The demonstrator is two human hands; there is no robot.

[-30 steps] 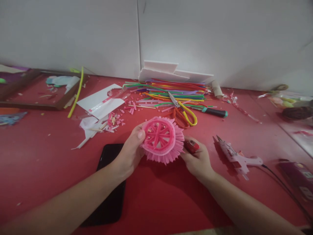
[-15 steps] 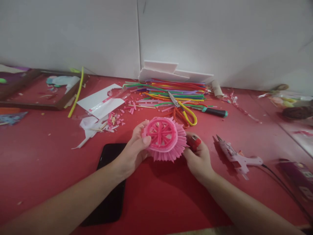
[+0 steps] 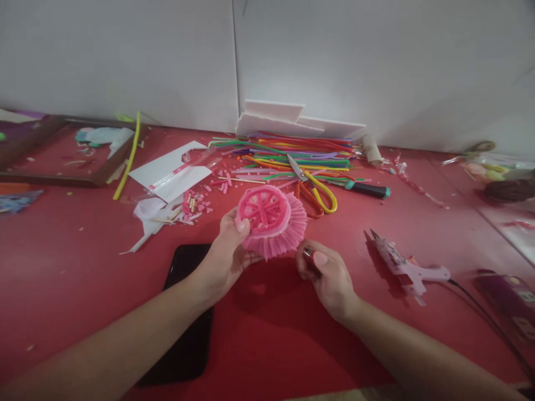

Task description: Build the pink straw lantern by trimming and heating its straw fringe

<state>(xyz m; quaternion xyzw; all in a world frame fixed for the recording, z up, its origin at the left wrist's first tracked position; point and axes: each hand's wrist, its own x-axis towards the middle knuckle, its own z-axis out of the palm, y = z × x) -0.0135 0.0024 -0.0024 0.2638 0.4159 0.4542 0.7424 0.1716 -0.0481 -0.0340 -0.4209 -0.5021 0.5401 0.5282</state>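
Note:
My left hand [image 3: 229, 245] grips a round pink craft piece [image 3: 271, 220] by its left edge, thumb on top. The piece has a wheel-like face with spokes and a ruffled, pleated skirt of pink paper around its rim. It is held tilted above the red table. Close to its lower right edge, my right hand [image 3: 328, 275] is closed around a red lighter [image 3: 310, 254] with a metal top. No flame is visible. The lighter appears just apart from the pleats.
Scissors [image 3: 315, 186] lie on colourful pipe cleaners [image 3: 292, 159] at the back, beside a dark-handled tool [image 3: 368, 190]. A glue gun [image 3: 407, 270] with a cord rests at right. Under my left forearm is a black tablet-like slab [image 3: 184, 340]. Pink scraps [image 3: 194, 205] and white paper [image 3: 167, 167] lie left.
The pink piece has moved left and slightly up in my left hand. My right hand has shifted a little left and down, turning so the lighter shows more upright.

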